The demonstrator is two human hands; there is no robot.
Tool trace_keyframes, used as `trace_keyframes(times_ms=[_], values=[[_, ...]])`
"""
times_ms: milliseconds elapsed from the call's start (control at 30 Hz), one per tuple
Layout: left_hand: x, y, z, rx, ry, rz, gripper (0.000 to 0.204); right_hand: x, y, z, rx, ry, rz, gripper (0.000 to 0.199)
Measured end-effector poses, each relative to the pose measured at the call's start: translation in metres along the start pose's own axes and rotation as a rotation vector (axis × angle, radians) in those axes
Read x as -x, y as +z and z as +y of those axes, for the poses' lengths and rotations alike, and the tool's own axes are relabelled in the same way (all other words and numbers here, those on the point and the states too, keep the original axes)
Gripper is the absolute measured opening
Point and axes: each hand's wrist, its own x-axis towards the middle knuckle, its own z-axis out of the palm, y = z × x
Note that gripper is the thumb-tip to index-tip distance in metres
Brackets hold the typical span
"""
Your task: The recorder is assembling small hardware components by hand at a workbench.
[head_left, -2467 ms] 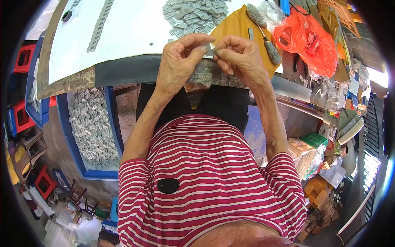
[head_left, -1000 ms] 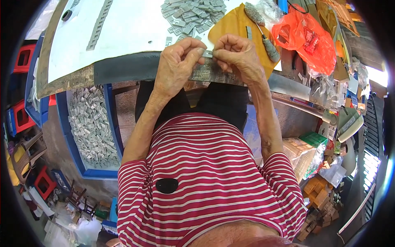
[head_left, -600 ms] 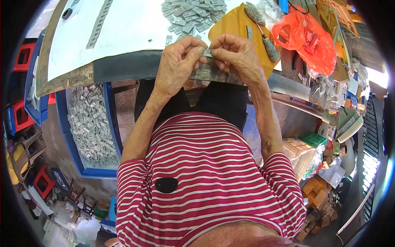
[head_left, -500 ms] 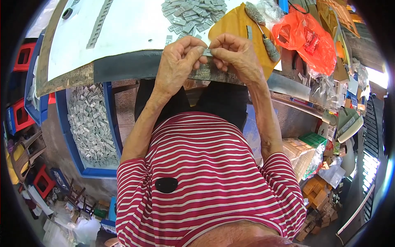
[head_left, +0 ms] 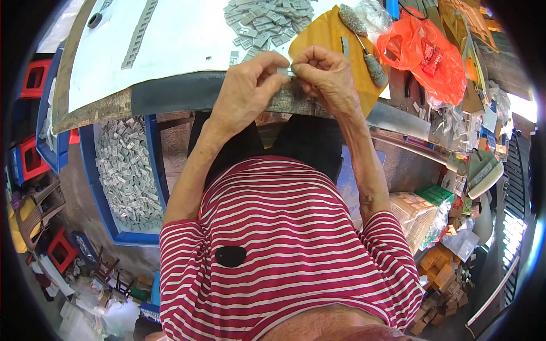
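Over the table's front edge my two hands meet at a small flat grey piece [head_left: 289, 71], partly hidden by the fingers. Thumb and forefinger of my right hand [head_left: 329, 77] pinch its right end. My left hand [head_left: 250, 85] is curled at its left end, thumb below and forefinger above. Just beyond lies a heap of similar grey pieces [head_left: 267, 23] on a white sheet [head_left: 176, 42]. One loose piece [head_left: 234, 57] rests near my left knuckles. Farther left runs a long row of grey pieces [head_left: 139, 34].
A thin tool with a wrapped handle [head_left: 372, 68] lies on a yellow-brown cloth [head_left: 318, 37] at the right, beside a red plastic bag [head_left: 421, 57]. Below the table at the left stands a blue tray [head_left: 162, 170] full of grey pieces. A dark ring [head_left: 95, 21] sits at the far left.
My left thumb has slid down off the grey piece, so more of it shows. My right hand stays almost in place, still pinching. The whole view has shifted slightly.
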Motion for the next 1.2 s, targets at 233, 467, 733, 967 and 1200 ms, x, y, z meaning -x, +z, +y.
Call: trace_keyframes(times_ms=[233,467,733,967,1200], values=[[-0.014,-0.011,-0.002,-0.440,0.387,0.047,0.018,-0.003,0.001,-0.004,0.019,0.024,0.040,0.011],[-0.046,-0.054,-0.009,-0.449,0.348,0.219,0.017,0.003,0.005,-0.004,-0.060,-0.005,0.067,0.019],[-0.122,-0.128,-0.065,-0.830,0.323,0.458,0.019,0.024,0.005,-0.014,-0.103,0.067,0.002,0.017],[-0.153,-0.153,-0.083,-0.885,0.288,0.583,0.014,0.037,0.003,-0.003,-0.126,0.129,-0.035,0.017],[-0.162,-0.166,-0.085,-0.975,0.324,0.653,0.015,0.040,0.002,0.000,-0.156,0.171,-0.041,0.015]])
